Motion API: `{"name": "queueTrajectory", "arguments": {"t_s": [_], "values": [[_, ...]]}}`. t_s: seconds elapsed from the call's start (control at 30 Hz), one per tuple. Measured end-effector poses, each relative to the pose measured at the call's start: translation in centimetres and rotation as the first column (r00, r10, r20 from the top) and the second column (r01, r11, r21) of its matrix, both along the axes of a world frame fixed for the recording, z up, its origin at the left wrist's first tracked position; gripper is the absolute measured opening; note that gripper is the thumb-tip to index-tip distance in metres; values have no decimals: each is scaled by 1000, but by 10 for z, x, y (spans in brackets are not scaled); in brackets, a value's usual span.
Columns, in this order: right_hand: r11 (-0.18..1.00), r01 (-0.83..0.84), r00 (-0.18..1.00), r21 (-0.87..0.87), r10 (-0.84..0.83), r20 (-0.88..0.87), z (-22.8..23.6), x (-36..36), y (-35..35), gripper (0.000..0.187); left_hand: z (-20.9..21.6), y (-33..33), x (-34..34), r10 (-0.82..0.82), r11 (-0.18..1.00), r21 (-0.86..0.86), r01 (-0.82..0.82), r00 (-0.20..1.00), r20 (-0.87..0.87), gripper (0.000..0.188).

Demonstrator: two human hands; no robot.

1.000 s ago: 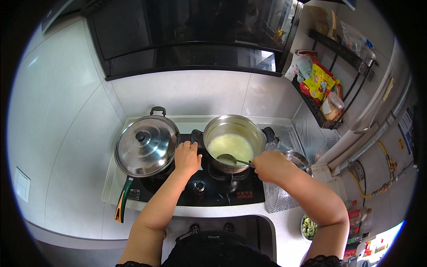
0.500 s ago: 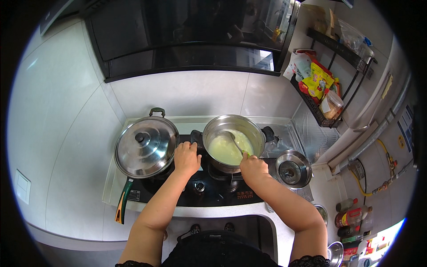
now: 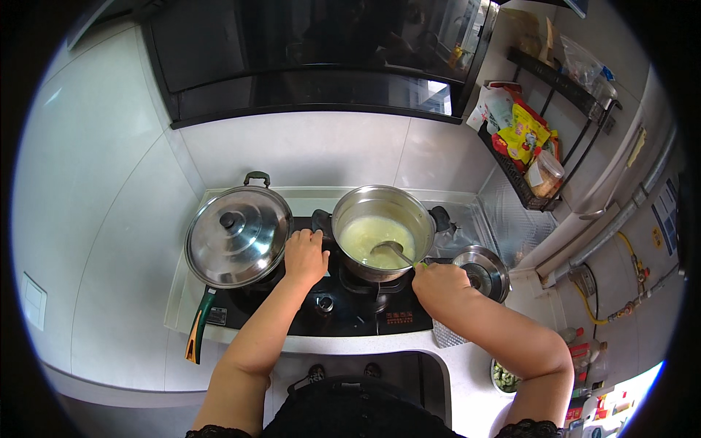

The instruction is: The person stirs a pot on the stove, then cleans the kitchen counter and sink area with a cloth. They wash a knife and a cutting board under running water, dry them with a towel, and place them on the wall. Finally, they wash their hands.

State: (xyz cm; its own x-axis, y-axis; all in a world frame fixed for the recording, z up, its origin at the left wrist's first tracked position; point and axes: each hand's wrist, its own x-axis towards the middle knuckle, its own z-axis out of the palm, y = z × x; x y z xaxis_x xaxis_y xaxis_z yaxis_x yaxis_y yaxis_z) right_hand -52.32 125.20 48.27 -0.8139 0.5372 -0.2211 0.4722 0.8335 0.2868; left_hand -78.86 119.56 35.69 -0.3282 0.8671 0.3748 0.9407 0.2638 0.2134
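Stove (image 3: 350,310) sits at frame centre. Lidded pan (image 3: 237,235) on its left burner; open pot (image 3: 382,231) on its right burner, ladle (image 3: 391,252) resting in the pot. Left hand (image 3: 304,257) lies between pan and pot. Right hand (image 3: 438,283) just below-right of the pot, beside a loose lid (image 3: 478,270). Wall rack (image 3: 529,160) at upper right.

A large lidded steel pot (image 3: 237,235) with a dark knob occupies the left burner of the black gas hob (image 3: 343,310), left of centre, and a green-and-orange handle (image 3: 197,333) projects toward the lower left below it. A second steel lid (image 3: 480,271) lies right of centre on the white counter (image 3: 467,379). A dark range hood (image 3: 314,58) spans the upper frame, and a black wall rack (image 3: 529,157) of coloured packets and a jar fills the upper right.
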Motion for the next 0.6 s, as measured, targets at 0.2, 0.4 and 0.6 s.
{"name": "queueTrajectory", "arguments": {"t_s": [0.2,0.4,0.6], "values": [[998,-42,997,-54,45,54,28,-1,1,14,2,0,0,2,1000,-3,-2,1000,-1,47],[1000,-2,998,-6,1,-70,-1,-14,-1,30,-2,2,0,-8,1000,25,8,1000,8,47],[995,10,985,99,7,-171,-53,-17,18,35,0,0,-1,-10,999,30,10,1000,-1,47]]}}
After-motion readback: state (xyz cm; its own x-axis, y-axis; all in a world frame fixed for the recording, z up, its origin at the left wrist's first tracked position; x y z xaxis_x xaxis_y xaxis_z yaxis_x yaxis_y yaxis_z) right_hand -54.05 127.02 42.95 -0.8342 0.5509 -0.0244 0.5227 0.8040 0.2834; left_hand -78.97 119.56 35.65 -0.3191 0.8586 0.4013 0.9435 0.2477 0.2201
